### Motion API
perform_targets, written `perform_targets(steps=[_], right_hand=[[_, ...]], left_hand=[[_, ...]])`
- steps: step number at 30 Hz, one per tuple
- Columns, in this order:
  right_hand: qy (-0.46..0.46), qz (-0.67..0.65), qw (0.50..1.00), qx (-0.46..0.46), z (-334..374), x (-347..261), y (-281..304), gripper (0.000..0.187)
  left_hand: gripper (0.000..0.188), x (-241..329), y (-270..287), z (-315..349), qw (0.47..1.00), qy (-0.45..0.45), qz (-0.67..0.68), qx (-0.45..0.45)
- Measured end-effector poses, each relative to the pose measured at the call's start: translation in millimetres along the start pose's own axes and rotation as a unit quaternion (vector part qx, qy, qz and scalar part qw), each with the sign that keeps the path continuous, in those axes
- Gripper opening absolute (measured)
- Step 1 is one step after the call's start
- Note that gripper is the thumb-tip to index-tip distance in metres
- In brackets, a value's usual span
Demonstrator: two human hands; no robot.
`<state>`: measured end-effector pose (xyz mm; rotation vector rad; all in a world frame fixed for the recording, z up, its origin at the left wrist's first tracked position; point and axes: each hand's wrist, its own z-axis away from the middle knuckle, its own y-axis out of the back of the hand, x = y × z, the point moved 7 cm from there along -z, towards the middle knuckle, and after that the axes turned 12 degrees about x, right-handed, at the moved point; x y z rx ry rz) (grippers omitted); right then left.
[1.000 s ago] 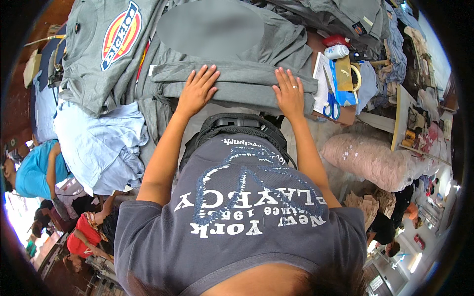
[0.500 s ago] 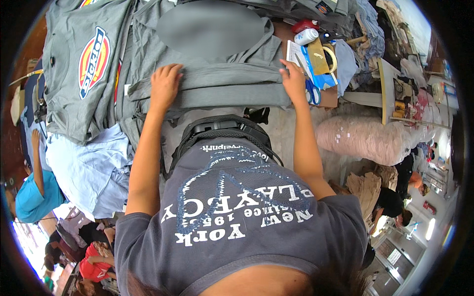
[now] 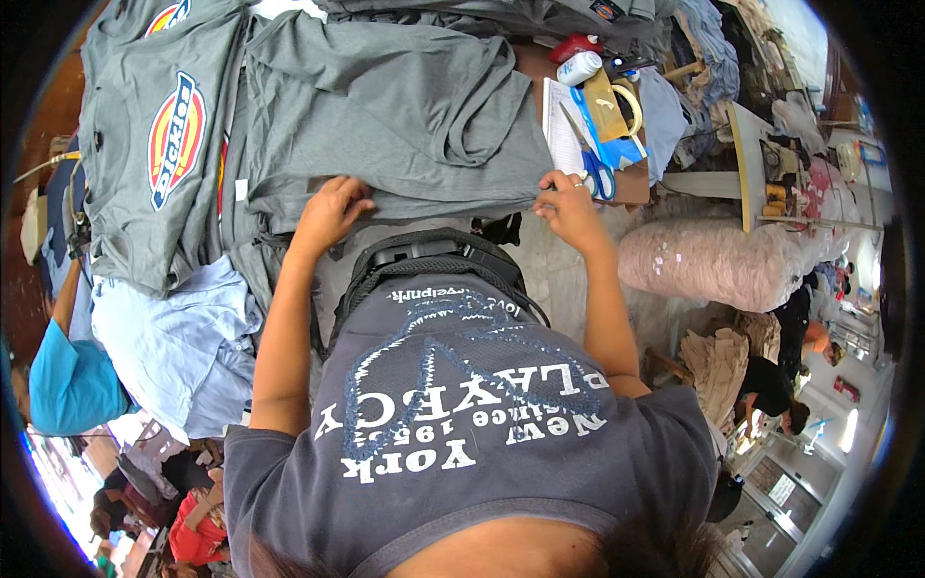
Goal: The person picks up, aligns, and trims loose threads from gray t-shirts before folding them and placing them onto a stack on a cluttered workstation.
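Observation:
A plain grey T-shirt (image 3: 385,106) lies spread over the table in front of me, its cloth rumpled into a curved fold at the right. At its near edge, my left hand (image 3: 330,216) is closed on the fabric with the fingers curled. My right hand (image 3: 572,208) pinches the near right corner of the same shirt, close beside the blue-handled scissors (image 3: 599,179). To the left rests another grey T-shirt (image 3: 125,125) with a red, yellow and blue printed emblem (image 3: 176,142).
A notepad (image 3: 561,125), masking tape (image 3: 631,106) and a white bottle (image 3: 579,68) sit at the table's right. Light blue shirts (image 3: 178,337) hang at the left. A plastic-wrapped pink bundle (image 3: 699,265) stands at the right; a co-worker in a turquoise top (image 3: 72,385) is at the left.
The near part of the grey shirt, earlier folded in flat bands, now lies spread out toward the far side. Both hands have come nearer to me, fingers curled onto its near edge.

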<state>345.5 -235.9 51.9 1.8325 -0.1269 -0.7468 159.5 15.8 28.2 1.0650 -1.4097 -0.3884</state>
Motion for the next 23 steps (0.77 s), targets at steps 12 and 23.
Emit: perform_targets(steps=[12,23], right_hand=[[0.142,-0.303,0.942,-0.018,-54,-140,-68,0.036],[-0.241,-0.870,0.421,-0.087,-167,-115,14,0.034]], left_hand=[[0.015,56,41,-48,0.947,-0.060,-0.153,0.275],[0.016,121,227,-16,0.767,-0.024,0.234,0.597]])
